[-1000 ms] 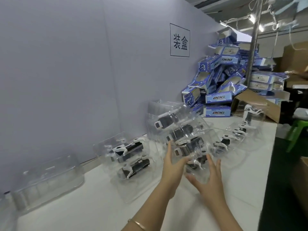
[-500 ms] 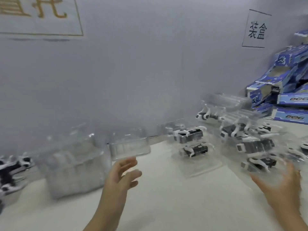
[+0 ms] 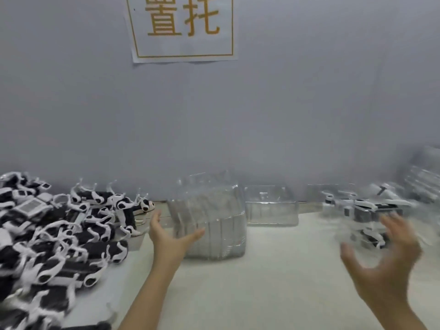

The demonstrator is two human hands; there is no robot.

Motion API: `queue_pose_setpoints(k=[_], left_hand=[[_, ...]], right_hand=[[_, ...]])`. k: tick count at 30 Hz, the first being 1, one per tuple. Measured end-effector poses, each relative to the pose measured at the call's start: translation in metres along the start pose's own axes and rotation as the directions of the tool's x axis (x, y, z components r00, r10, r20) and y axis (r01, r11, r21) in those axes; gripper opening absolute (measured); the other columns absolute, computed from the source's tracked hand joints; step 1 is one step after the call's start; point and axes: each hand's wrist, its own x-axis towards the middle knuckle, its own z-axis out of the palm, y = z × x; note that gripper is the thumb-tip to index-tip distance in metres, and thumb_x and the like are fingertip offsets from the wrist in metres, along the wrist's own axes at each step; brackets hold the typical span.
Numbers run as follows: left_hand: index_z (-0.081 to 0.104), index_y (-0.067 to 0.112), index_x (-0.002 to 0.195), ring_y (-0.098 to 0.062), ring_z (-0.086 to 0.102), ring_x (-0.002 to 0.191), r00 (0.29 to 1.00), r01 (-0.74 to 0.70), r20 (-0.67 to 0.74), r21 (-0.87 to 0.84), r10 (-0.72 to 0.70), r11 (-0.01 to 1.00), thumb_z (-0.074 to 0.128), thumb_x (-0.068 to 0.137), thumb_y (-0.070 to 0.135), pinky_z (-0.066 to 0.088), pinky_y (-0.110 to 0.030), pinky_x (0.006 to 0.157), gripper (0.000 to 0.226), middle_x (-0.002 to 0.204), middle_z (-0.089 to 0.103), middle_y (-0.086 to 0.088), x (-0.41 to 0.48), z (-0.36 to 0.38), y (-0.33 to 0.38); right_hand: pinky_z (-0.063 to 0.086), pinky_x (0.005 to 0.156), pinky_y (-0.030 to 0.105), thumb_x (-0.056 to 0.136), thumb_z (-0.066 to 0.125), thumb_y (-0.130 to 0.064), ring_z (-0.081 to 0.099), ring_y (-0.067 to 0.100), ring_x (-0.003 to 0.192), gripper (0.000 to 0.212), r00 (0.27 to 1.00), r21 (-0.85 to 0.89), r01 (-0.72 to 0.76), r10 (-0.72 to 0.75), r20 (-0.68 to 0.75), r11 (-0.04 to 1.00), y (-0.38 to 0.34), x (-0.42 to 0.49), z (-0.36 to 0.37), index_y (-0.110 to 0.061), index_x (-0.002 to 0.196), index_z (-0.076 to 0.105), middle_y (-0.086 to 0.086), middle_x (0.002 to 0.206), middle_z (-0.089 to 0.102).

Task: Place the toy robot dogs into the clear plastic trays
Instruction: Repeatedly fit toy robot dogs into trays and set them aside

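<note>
A large heap of black-and-white toy robot dogs (image 3: 54, 234) covers the left of the white table. A tall stack of nested clear plastic trays (image 3: 214, 210) stands in the middle. My left hand (image 3: 170, 236) is spread open at the stack's left front corner, thumb and fingers to either side of it, holding nothing. My right hand (image 3: 383, 263) hovers open and blurred over the table on the right. Just beyond it lie filled trays holding dogs (image 3: 366, 210), also blurred.
A single clear tray (image 3: 271, 206) stands against the grey wall behind the stack. More clear trays (image 3: 421, 177) pile up at the far right. A paper sign (image 3: 183, 27) with orange characters hangs on the wall. The white tabletop (image 3: 273, 282) stretches between my hands.
My view has swung left, away from the blue boxes. Both hands let go of the filled trays; my left hand has moved to the stack of clear trays and my right hand trails behind.
</note>
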Motion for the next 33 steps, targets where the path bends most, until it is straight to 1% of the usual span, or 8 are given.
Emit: queue_pose_setpoints(k=[3, 7, 11, 15, 20, 23, 27, 33], left_hand=[[0.015, 0.023, 0.154, -0.012, 0.032, 0.137, 0.993, 0.037, 0.109, -0.031, -0.033, 0.999, 0.095, 0.053, 0.016, 0.030, -0.033, 0.113, 0.129, 0.158, 0.021, 0.000, 0.008, 0.010, -0.007], [0.029, 0.022, 0.149, 0.011, 0.054, 0.116, 0.984, -0.057, 0.157, -0.166, 0.084, 0.985, 0.094, 0.053, 0.009, 0.046, -0.005, 0.084, 0.117, 0.142, 0.049, 0.009, 0.022, 0.015, -0.008], [0.043, 0.030, 0.137, 0.007, 0.062, 0.105, 0.979, -0.100, 0.161, -0.165, 0.126, 0.981, 0.095, 0.043, 0.034, 0.052, -0.014, 0.087, 0.107, 0.121, 0.064, 0.018, 0.032, 0.010, -0.002], [0.038, 0.036, 0.141, 0.027, 0.048, 0.106, 0.968, -0.173, 0.154, -0.165, 0.199, 0.971, 0.093, 0.043, 0.041, 0.041, 0.003, 0.078, 0.113, 0.117, 0.051, 0.042, 0.035, 0.006, 0.019], [0.030, 0.058, 0.137, 0.014, 0.038, 0.130, 0.938, -0.324, 0.017, -0.309, 0.346, 0.894, 0.094, 0.043, 0.037, 0.039, -0.006, 0.099, 0.116, 0.136, 0.035, 0.043, 0.018, 0.002, 0.053], [0.047, 0.026, 0.136, -0.009, 0.054, 0.125, 0.974, -0.166, 0.033, -0.579, 0.226, 0.798, 0.095, 0.039, 0.041, 0.048, -0.029, 0.102, 0.109, 0.139, 0.050, 0.015, 0.000, 0.005, 0.072], [0.070, 0.010, 0.096, -0.017, 0.071, 0.082, 0.967, -0.001, 0.179, -0.712, 0.183, 0.702, 0.079, 0.062, 0.030, 0.058, -0.025, 0.074, 0.040, 0.090, 0.075, -0.002, -0.028, 0.004, 0.087], [0.080, 0.025, 0.085, -0.017, 0.074, 0.076, 0.944, -0.127, 0.180, -0.577, 0.276, 0.807, 0.082, 0.065, 0.027, 0.057, -0.022, 0.064, 0.020, 0.085, 0.077, -0.006, -0.070, -0.016, 0.103]], right_hand=[[0.033, 0.110, 0.051, 0.076, 0.071, -0.037, 0.036, 0.029, 0.134, 0.063, 0.975, 0.204, -0.106, 0.061, 0.216, 0.973, -0.035, 0.021, 0.033, -0.027, 0.134, 0.047, 0.000, 0.141, 0.035], [0.031, 0.113, 0.053, 0.071, 0.084, -0.040, 0.021, 0.016, 0.146, 0.098, 0.736, 0.299, -0.511, 0.231, 0.636, 0.806, -0.057, 0.032, 0.099, -0.075, 0.132, 0.016, -0.019, 0.157, 0.006], [0.020, 0.112, 0.037, 0.069, 0.083, -0.048, -0.004, -0.003, 0.143, 0.109, 0.660, 0.300, -0.514, 0.147, 0.737, 0.804, -0.064, 0.041, 0.139, -0.077, 0.132, 0.000, -0.028, 0.158, -0.005], [0.027, 0.108, 0.024, 0.076, 0.082, -0.032, 0.023, -0.003, 0.140, 0.092, 0.758, 0.387, -0.492, 0.164, 0.632, 0.780, -0.068, 0.043, 0.151, -0.068, 0.133, 0.020, -0.062, 0.124, 0.017], [0.047, 0.097, 0.031, 0.060, 0.086, -0.046, 0.055, 0.010, 0.121, 0.086, 0.828, 0.530, -0.517, 0.234, 0.510, 0.673, -0.087, 0.048, 0.125, -0.066, 0.125, 0.034, -0.012, 0.138, 0.045], [0.056, 0.081, 0.023, 0.054, 0.086, -0.044, 0.068, 0.016, 0.100, 0.083, 0.815, 0.606, -0.573, 0.305, 0.493, 0.552, -0.098, 0.045, 0.110, -0.063, 0.119, 0.039, 0.002, 0.137, 0.045], [0.056, 0.075, 0.021, 0.055, 0.087, -0.037, 0.071, 0.014, 0.094, 0.079, 0.773, 0.611, -0.634, 0.363, 0.521, 0.474, -0.107, 0.036, 0.090, -0.059, 0.115, 0.042, 0.007, 0.135, 0.049], [0.044, 0.075, 0.017, 0.049, 0.061, -0.073, 0.058, 0.008, 0.096, 0.051, 0.695, 0.361, -0.670, 0.378, 0.611, 0.649, -0.109, 0.019, 0.043, -0.052, 0.094, 0.055, -0.014, 0.107, 0.053]])
